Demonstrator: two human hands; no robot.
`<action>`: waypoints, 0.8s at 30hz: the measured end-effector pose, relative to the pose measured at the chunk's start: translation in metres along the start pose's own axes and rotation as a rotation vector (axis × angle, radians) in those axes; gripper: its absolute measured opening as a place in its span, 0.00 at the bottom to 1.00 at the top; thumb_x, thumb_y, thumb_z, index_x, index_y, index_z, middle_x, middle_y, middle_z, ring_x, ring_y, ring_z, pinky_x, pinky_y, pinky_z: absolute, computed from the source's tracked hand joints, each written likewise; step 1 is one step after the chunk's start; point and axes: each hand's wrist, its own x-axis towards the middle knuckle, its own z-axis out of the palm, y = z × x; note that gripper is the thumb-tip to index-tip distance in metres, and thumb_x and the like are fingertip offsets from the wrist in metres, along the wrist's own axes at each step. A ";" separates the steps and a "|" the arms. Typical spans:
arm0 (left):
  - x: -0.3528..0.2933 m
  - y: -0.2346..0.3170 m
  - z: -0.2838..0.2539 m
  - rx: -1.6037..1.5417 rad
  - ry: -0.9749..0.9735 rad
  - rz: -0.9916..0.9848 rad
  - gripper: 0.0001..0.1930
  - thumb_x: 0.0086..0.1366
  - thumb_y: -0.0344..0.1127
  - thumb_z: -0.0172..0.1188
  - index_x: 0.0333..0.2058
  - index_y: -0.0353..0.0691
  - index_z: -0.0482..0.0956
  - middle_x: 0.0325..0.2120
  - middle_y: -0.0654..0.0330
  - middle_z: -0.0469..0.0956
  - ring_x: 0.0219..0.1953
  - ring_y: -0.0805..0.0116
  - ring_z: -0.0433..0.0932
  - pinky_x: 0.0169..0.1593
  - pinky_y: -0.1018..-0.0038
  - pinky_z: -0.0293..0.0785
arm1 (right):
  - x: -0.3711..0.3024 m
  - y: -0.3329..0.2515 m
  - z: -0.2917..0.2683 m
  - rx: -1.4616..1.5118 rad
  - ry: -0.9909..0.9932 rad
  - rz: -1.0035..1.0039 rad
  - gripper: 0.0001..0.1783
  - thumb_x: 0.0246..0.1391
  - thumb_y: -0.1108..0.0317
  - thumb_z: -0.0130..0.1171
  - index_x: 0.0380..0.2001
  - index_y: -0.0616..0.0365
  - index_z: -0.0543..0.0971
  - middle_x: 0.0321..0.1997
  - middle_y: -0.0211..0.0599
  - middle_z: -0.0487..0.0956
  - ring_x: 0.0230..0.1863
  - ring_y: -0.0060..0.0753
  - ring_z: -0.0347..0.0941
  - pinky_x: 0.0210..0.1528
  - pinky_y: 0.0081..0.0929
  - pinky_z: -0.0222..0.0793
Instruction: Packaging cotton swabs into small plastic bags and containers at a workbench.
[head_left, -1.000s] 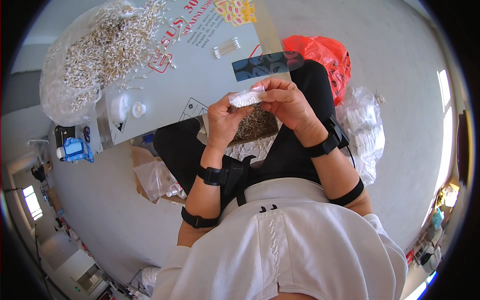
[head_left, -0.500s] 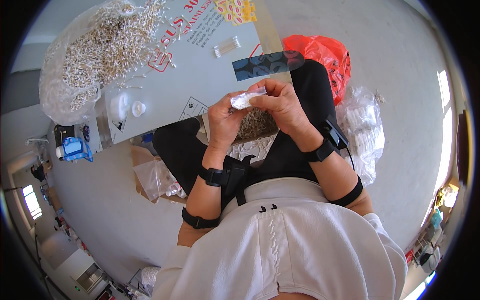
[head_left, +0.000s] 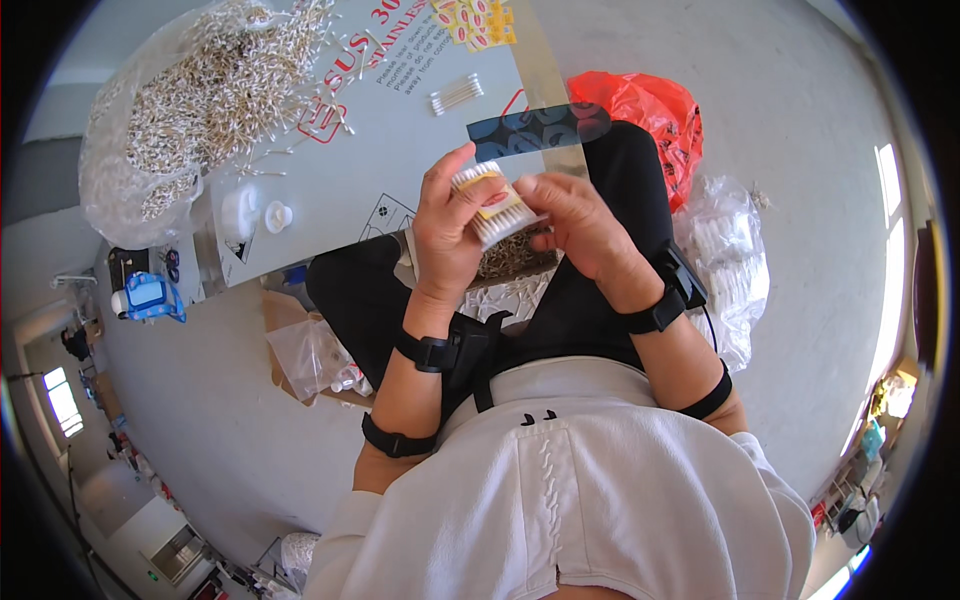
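Observation:
A clear packet of cotton swabs (head_left: pixel 508 222) with a yellow and white label is held up over my lap, its flat face showing. My left hand (head_left: pixel 446 228) grips it from the left, with the thumb lying across the label. At the packet's right edge, my right hand (head_left: pixel 588 228) holds on with thumb and fingers; some of those fingertips are hidden. Below the hands, a box of loose cotton swabs (head_left: pixel 510 256) rests between my knees. Past the hands, a small row of swabs (head_left: pixel 457 95) lies on the table (head_left: pixel 340 185).
A big clear bag of loose swabs (head_left: pixel 215 95) spills across the table's left. Yellow labels (head_left: pixel 475 22) lie at the far edge, near a dark film strip (head_left: pixel 535 132). White round lids (head_left: pixel 278 216) stand at left. A red bag (head_left: pixel 645 120) and a clear bag of packets (head_left: pixel 722 260) sit right.
The packet has turned from edge-on to face-up, so its label and rows of swabs show. My left fingers have stretched upward, and my right hand has shifted slightly right and down.

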 end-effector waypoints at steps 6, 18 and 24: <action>0.009 0.027 -0.003 -0.106 0.070 -0.029 0.19 0.54 0.22 0.61 0.46 0.38 0.76 0.53 0.51 0.71 0.51 0.56 0.74 0.53 0.67 0.72 | 0.003 0.009 -0.002 0.045 -0.226 -0.057 0.14 0.48 0.73 0.66 0.39 0.63 0.78 0.31 0.28 0.78 0.32 0.17 0.72 0.37 0.16 0.68; 0.023 0.045 -0.011 -0.375 -0.092 -0.181 0.20 0.45 0.32 0.73 0.38 0.37 0.79 0.35 0.60 0.78 0.39 0.66 0.76 0.44 0.73 0.73 | 0.009 0.019 -0.007 0.058 -0.248 -0.384 0.15 0.44 0.86 0.60 0.39 0.63 0.79 0.37 0.30 0.80 0.40 0.19 0.73 0.47 0.20 0.70; 0.023 0.043 -0.009 -0.256 -0.065 -0.040 0.16 0.43 0.32 0.73 0.33 0.38 0.82 0.32 0.61 0.79 0.39 0.63 0.76 0.44 0.72 0.73 | 0.007 0.018 -0.005 0.038 -0.260 -0.437 0.17 0.41 0.87 0.60 0.39 0.64 0.80 0.38 0.31 0.80 0.41 0.21 0.74 0.47 0.21 0.71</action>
